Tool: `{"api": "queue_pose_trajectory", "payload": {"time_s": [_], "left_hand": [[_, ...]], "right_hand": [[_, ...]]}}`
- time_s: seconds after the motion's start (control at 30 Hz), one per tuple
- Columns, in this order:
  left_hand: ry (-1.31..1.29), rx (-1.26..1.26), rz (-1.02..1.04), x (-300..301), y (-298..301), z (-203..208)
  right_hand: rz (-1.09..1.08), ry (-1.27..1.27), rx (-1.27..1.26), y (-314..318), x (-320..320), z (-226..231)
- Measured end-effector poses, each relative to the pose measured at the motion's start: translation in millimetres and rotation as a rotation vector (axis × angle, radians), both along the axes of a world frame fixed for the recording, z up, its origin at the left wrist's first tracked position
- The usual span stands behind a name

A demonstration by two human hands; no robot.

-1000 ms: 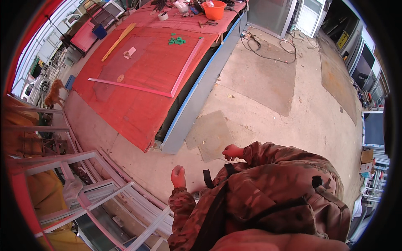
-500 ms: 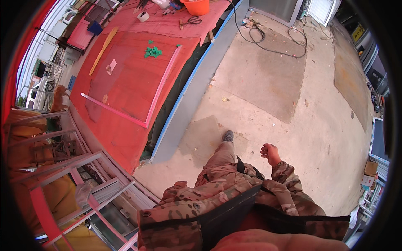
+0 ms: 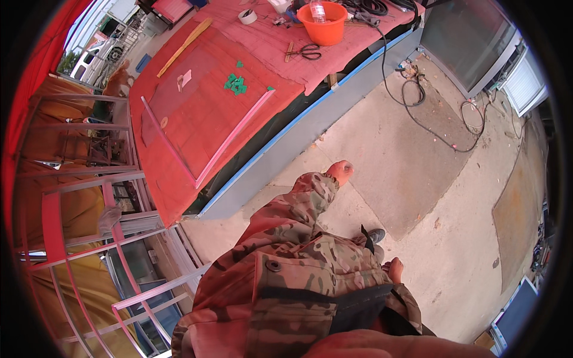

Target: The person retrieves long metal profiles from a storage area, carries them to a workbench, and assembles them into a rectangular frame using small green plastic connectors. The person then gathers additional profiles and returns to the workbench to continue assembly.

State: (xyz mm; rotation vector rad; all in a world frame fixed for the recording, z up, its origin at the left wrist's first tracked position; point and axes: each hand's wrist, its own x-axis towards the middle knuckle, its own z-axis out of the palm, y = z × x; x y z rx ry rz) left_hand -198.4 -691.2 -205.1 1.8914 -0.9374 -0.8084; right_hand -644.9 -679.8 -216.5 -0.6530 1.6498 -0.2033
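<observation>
My left hand [image 3: 340, 171] is held out over the floor beside the table's grey side panel [image 3: 280, 149]. Its fingers are curled into a loose fist, and I see nothing in them. Lower down, next to my leg, hangs my right hand [image 3: 394, 269], partly hidden by its sleeve; its fingers look curled, with no object visible. Neither hand touches the red-covered table [image 3: 209, 125]. On that table lies an L-shaped corner of pale frame strips [image 3: 236, 138], with several small green pieces [image 3: 236, 85] near its far end.
An orange basin [image 3: 323, 31] holding a clear bottle [image 3: 317, 12] stands at the far table end, near scissors [image 3: 309, 52] and a white tape roll [image 3: 247, 17]. Metal window frames [image 3: 119, 238] stand at left. A black cable [image 3: 418, 122] crosses the floor ahead.
The view has turned and advanced toward the table's far end. My left hand has swung forward into clear sight; my right hand has swung back toward my body.
</observation>
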Motion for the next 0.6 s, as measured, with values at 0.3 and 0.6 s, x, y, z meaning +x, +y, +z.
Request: {"api": "queue_pose_trajectory", "payload": {"time_s": [0.3,0.6], "left_hand": [[0.102,0.428,0.223,-124.8,1.9,-80.4],[0.317,1.099,0.172,-171.1,-4.2,-160.2]], "right_hand": [[0.279,-0.054,-0.147,-258.1,-101.8,16.6],[0.3,-0.154,-0.311,-479.8,-139.6,-3.3]]}}
